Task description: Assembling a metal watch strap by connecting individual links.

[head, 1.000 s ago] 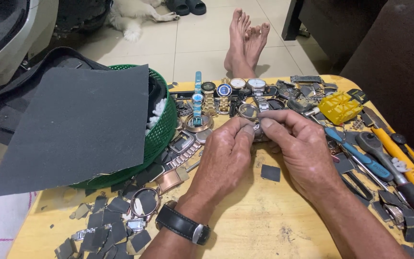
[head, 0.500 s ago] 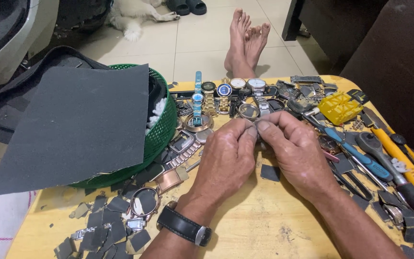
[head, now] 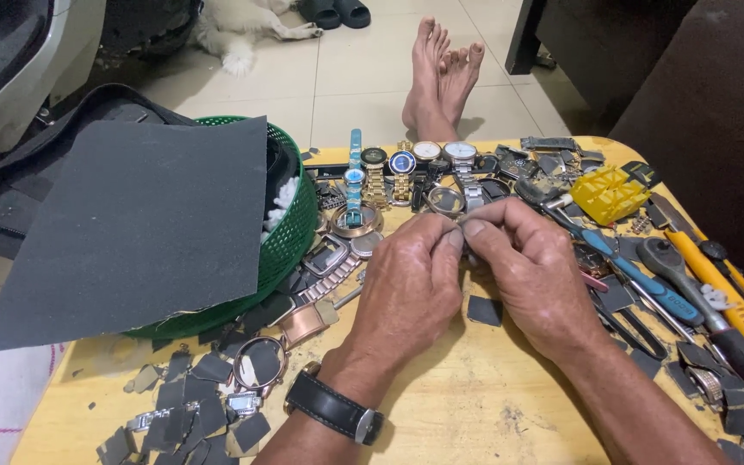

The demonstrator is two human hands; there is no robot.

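Little has moved: both hands stay together above the surface [head: 475, 413]. Left hand [head: 411, 288] and right hand [head: 531, 271] pinch a small part [head: 461, 222], fingertips pressed together, just before the watches [head: 402, 164]. Sandpaper [head: 139, 224] covers the basket [head: 290, 232].

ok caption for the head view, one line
Both hands pinch a small part over a wooden table strewn with watches.
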